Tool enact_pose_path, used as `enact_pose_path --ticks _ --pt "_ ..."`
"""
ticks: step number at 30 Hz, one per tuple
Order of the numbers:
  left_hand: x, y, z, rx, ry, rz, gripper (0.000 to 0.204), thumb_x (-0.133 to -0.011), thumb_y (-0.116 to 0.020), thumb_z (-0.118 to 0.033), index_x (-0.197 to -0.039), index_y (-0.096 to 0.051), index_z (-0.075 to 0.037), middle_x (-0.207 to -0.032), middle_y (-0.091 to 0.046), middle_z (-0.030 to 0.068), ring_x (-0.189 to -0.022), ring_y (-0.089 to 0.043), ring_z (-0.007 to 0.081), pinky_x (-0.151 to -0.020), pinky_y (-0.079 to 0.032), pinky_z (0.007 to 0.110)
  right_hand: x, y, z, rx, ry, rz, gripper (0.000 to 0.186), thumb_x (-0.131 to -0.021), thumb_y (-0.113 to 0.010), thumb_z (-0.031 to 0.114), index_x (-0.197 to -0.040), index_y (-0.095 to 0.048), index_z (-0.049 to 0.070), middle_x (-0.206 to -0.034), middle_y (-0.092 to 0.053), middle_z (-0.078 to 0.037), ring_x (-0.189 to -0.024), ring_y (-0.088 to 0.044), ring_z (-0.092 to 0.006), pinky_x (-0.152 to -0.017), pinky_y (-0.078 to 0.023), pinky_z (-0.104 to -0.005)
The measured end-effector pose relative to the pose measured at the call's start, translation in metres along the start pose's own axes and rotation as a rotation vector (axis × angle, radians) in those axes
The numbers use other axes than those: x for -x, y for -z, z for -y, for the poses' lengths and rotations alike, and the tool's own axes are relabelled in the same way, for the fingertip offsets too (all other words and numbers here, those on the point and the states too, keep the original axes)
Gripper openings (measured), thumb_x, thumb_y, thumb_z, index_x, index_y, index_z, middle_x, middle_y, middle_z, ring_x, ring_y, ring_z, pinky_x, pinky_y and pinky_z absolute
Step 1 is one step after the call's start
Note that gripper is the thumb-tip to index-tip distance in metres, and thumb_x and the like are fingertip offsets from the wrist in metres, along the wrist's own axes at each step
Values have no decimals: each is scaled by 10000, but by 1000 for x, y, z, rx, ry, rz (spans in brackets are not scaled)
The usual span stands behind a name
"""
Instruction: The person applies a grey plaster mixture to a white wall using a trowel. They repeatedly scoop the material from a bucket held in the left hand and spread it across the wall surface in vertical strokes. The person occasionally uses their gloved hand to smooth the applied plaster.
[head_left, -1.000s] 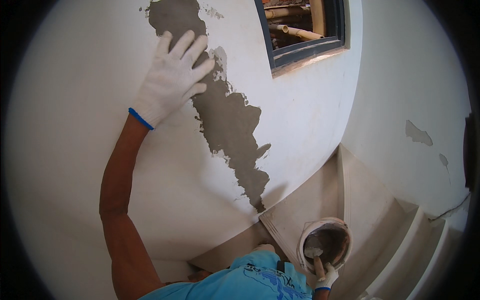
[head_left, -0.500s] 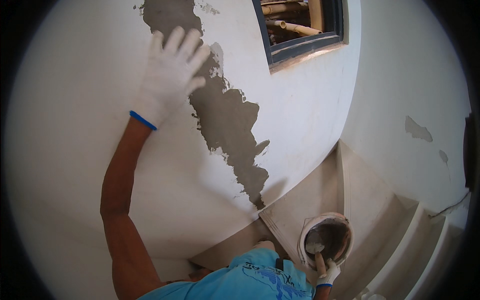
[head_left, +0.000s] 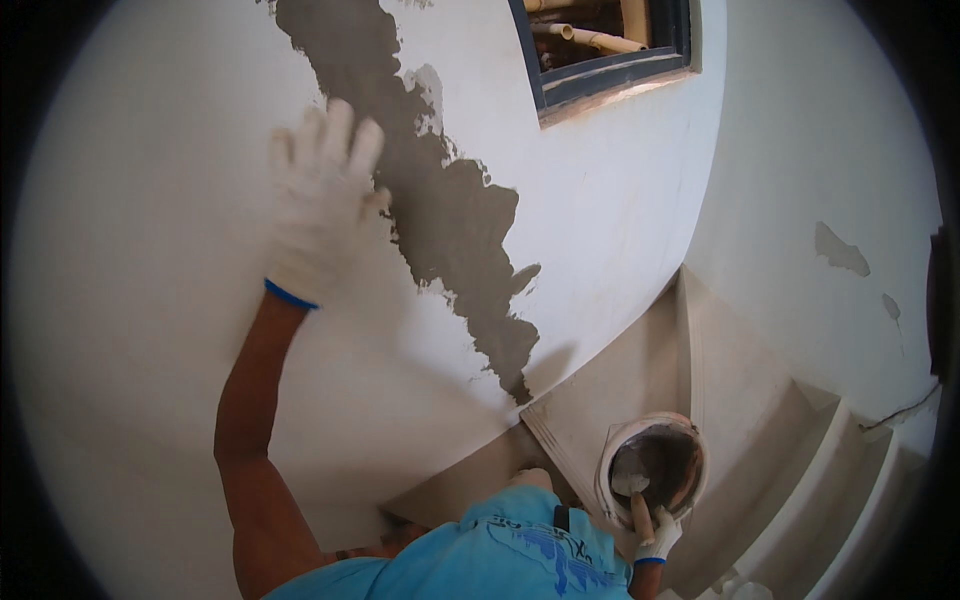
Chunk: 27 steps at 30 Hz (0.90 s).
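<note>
My left hand (head_left: 325,195), in a white knit glove with a blue cuff, is raised in front of the white wall, slightly blurred. Its fingers are spread, and it holds nothing. It lies by the left edge of a long, jagged strip of grey mortar (head_left: 455,220) on the wall. Low on the right, my gloved right hand (head_left: 662,537) is closed at the near rim of a round, mortar-stained bucket (head_left: 603,480). Beside its fingers, a trowel (head_left: 641,515) leans in the bucket, wooden handle toward me and blade inside. Some right fingers are hidden.
A dark-framed window (head_left: 610,80) opens onto bamboo poles (head_left: 605,40) at the top. Pale stair steps (head_left: 800,510) curve along the lower right. The right-hand wall (head_left: 800,130) carries two small grey patches.
My left hand has moved down and left, off the mortar strip to its left edge. The view has shifted slightly. My right hand, the bucket and the trowel keep their places together.
</note>
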<state>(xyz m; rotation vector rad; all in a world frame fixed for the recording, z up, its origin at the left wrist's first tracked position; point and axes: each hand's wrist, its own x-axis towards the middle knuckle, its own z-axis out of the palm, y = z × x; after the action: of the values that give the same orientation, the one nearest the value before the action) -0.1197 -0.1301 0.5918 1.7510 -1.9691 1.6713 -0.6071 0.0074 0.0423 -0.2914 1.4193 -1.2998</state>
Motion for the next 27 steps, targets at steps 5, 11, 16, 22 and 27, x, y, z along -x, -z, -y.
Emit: enact_pose_path --ticks 5,11,16,22,27 --pt "21 -12 10 -81 -33 68 750 -815 -803 -385 -1435 -528 -67 -1512 -459 170 -1357 -440 378 -1087 -342 599 4 -7 6 76 24 -4 452 -872 -596 28 -1313 -615 -68 -1215 -679 -152 -1043 -689 -273 -911 -574 -398" --pt "69 -37 -23 -31 -59 199 740 -827 -790 -401 -1441 -547 -68 -1520 -470 141 -1373 -431 362 -1091 -334 609 8 -11 8 52 105 3 399 -884 -594 30 -1270 -633 -66 -1186 -682 -128 -994 -689 -239 -847 -579 -371" --pt "128 -57 -50 152 -105 425 734 -857 -772 -355 -1482 -523 -62 -1560 -451 171 -1435 -386 388 -1170 -273 651 21 -17 18 61 16 -46 351 -904 -612 47 -1239 -646 -52 -1126 -691 -101 -934 -689 -218 -808 -576 -355" --pt "169 -76 -95 288 -256 546 581 -852 -755 -323 -1351 -598 -71 -1450 -513 145 -1409 -419 349 -1149 -313 591 -1 7 -6 15 19 -40 344 -908 -621 59 -1235 -649 -42 -1113 -694 -102 -908 -698 -222 -778 -584 -361" --pt "198 -86 -113 471 -493 493 509 -847 -735 -273 -1298 -620 -68 -1383 -522 151 -1348 -451 348 -1103 -342 558 14 -5 11 73 82 -58 379 -899 -612 59 -1262 -639 -47 -1153 -690 -133 -946 -704 -246 -786 -596 -370"
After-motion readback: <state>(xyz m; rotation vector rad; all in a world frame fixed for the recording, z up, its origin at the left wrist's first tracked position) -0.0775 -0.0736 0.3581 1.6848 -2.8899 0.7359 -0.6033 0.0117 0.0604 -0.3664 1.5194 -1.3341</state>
